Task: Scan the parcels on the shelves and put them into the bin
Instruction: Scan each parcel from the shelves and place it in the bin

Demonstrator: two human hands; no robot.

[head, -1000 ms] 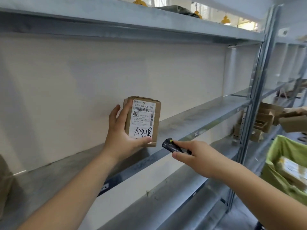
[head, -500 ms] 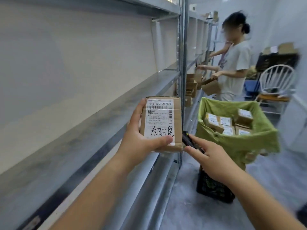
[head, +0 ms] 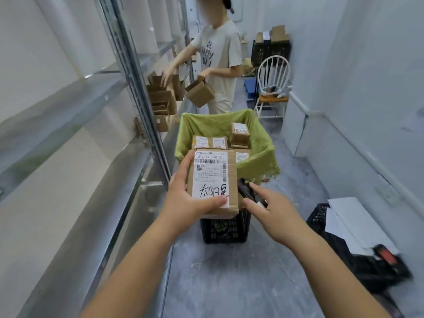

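A: Where's your parcel (head: pixel 212 182) right now?

B: In your left hand (head: pixel 190 198). Thumb pinches across the bottom of the white label, the other fingers curl round the left side and back. It's held label-up over the near rim of the bin (head: pixel 220 125), the green-lined one sitting on the black crate (head: pixel 224 228).

A: And the right hand (head: pixel 273 212)?

B: Gripping the scanner (head: pixel 246 193), index finger stretched forward, the rest wrapped round the body. The scanner sits just beside the parcel's right edge, partly hidden behind it, so I can't tell where its window points.

A: Best way to finish the step?

B: My judgement: if the barcode hasn't registered, slide your thumb down off the label and bring the scanner round to face the print squarely. Then carry the parcel forward past the near rim before you let go. Several boxes (head: pixel 210 142) already lie flat inside, one upright at the far right; aim for the open patch of liner on the near right so it lands flat and doesn't tip off the stack.

A: Anything to mind?

B: Another person (head: pixel 218 56) works the shelf (head: pixel 68 106) just beyond the bin. Keep the drop low and short.
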